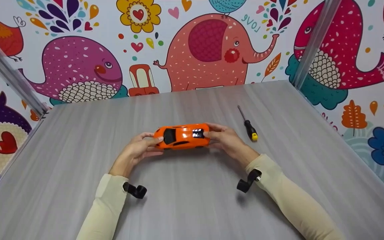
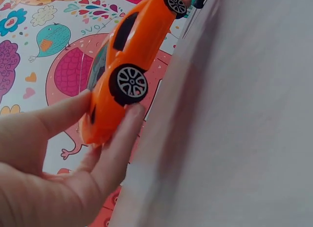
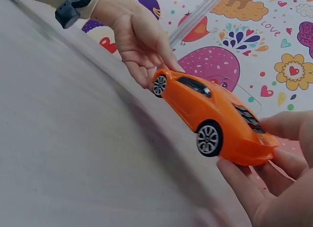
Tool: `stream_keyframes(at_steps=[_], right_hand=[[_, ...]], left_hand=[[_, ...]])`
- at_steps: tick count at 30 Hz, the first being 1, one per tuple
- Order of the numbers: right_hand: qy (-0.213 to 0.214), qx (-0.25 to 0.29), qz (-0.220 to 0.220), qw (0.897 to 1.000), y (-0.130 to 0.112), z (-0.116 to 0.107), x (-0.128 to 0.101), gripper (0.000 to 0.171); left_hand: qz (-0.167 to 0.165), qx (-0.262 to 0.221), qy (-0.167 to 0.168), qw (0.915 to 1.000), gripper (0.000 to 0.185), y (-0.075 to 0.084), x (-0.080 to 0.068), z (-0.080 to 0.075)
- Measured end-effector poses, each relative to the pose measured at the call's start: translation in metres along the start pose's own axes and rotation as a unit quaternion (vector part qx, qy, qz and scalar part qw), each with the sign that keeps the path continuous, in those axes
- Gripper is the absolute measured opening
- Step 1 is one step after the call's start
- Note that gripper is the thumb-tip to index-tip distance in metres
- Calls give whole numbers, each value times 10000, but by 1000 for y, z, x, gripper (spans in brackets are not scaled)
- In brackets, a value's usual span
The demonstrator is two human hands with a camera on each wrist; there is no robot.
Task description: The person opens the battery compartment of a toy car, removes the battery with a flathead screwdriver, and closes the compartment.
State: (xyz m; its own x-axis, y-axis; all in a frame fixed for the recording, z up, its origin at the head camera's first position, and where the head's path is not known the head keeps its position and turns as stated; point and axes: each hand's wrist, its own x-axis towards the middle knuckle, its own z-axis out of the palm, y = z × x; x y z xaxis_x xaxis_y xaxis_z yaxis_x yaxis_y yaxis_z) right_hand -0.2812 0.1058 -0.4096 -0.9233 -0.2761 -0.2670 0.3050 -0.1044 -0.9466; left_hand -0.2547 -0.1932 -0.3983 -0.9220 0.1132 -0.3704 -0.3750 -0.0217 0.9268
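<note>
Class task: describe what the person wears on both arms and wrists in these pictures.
Both arms wear long, close-fitting cream sleeves ending at the wrists. Each wrist carries a small black camera mount: left mount, right mount. The left hand and right hand are bare, without gloves.

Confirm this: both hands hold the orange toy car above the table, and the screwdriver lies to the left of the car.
Not quite. The screwdriver lies to the right of the car, beyond the right hand, as the head view shows. The rest stands: the left hand and the right hand hold the orange toy car above the table.
</note>
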Motion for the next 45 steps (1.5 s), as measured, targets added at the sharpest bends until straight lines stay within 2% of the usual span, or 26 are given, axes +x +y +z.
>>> stream_keyframes(at_steps=[5, 10, 21, 28, 31, 35, 40, 45], right_hand=[[-138, -90, -79, 9998, -1, -7, 1, 60], [-122, -215, -173, 9995, 0, -14, 1, 63], [-97, -381, -101, 9992, 5, -22, 2, 57], [-208, -504, -38, 9985, 3, -26, 3, 56], [-250, -494, -34, 9985, 3, -29, 4, 57], [-260, -447, -30, 9987, 3, -32, 5, 57], [-316, -491, 61, 9983, 4, -32, 4, 57], [-350, -547, 129, 9978, 6, -32, 4, 53]], left_hand=[[7, 199, 25, 9998, 50, -1, 0, 1], [122, 121, 62, 9998, 55, -4, 2, 5], [123, 533, 306, 9980, 53, -10, 3, 18], [397, 923, 198, 9947, 55, -11, 4, 21], [492, 950, 213, 9940, 60, -10, 3, 23], [544, 849, 237, 9946, 77, -8, 1, 24], [633, 1090, 0, 9920, 92, -7, -1, 22], [829, 1752, -236, 9808, 96, -8, -2, 22]])
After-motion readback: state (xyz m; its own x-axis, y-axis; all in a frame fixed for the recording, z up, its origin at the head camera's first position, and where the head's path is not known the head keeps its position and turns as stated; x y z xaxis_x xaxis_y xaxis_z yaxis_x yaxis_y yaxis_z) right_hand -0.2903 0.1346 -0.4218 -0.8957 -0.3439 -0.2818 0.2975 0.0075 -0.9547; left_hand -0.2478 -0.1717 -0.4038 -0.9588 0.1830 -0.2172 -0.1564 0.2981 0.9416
